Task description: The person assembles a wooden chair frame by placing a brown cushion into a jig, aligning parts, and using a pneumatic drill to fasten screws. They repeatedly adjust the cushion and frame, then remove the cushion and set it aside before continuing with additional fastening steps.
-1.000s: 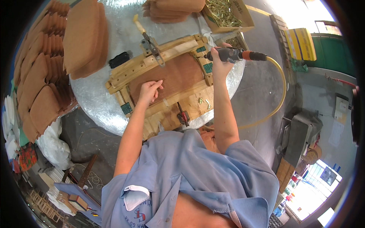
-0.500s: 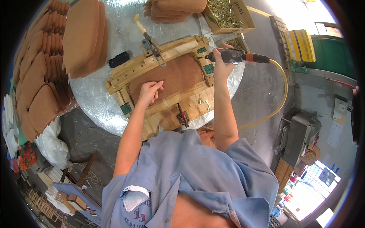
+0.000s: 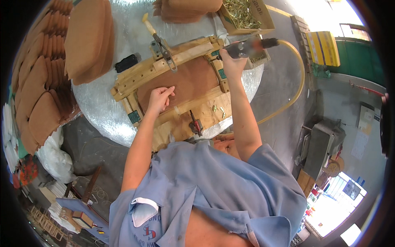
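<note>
A brown wooden panel (image 3: 187,80) lies inside a wooden frame jig (image 3: 127,80) on the round table. My left hand (image 3: 161,99) rests over the panel's near left part with thumb and fingers pinched; whatever they hold, if anything, is too small to make out. My right hand (image 3: 234,64) grips an air drill (image 3: 242,48), blurred by motion, its tip by the frame's right end. A yellow-handled toggle clamp (image 3: 163,49) reaches over the far rail. On the near board sit a red-handled toggle clamp (image 3: 195,124) and several small brass fittings (image 3: 222,111).
Brown panels stand stacked at the left (image 3: 88,41) and far edge (image 3: 187,9). A cardboard box (image 3: 266,16) of brass fittings is at the far right, a smaller box (image 3: 260,59) below it. The drill's yellow hose (image 3: 303,78) loops right. A black object (image 3: 126,63) lies beside the frame.
My right hand and the air drill have shifted slightly left and up toward the frame's right end. The left hand stays pinched over the panel. The whole view has shifted a little.
</note>
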Demonstrator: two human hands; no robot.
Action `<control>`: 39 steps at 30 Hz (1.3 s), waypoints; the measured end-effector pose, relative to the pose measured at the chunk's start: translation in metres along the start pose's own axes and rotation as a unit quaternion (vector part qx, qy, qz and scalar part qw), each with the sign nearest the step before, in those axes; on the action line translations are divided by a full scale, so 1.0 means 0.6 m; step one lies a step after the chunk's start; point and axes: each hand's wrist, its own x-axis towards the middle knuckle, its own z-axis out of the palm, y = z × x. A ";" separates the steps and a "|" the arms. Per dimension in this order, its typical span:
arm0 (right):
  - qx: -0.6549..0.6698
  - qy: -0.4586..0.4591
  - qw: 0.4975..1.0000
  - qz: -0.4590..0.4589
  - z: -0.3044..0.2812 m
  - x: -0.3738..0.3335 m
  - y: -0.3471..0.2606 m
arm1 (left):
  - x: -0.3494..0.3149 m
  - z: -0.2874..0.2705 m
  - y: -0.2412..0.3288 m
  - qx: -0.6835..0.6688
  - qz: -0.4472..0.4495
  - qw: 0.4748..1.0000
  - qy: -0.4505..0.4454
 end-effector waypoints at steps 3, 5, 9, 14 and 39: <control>0.032 -0.004 0.999 -0.005 0.014 -0.023 0.008 | 0.004 -0.003 0.002 -0.004 -0.006 1.000 -0.004; 0.052 -0.005 0.999 0.001 0.014 -0.029 -0.006 | 0.005 -0.005 -0.004 -0.008 -0.007 1.000 -0.009; 0.072 0.019 0.997 0.001 -0.009 -0.015 -0.047 | 0.000 -0.010 -0.012 -0.048 0.000 0.998 -0.034; 0.221 0.081 0.971 0.049 -0.051 -0.133 -0.169 | -0.022 -0.041 -0.045 -0.376 0.024 0.921 -0.100; 0.402 0.037 0.913 0.053 -0.127 -0.415 -0.412 | -0.277 0.066 0.001 -0.401 0.119 0.878 -0.232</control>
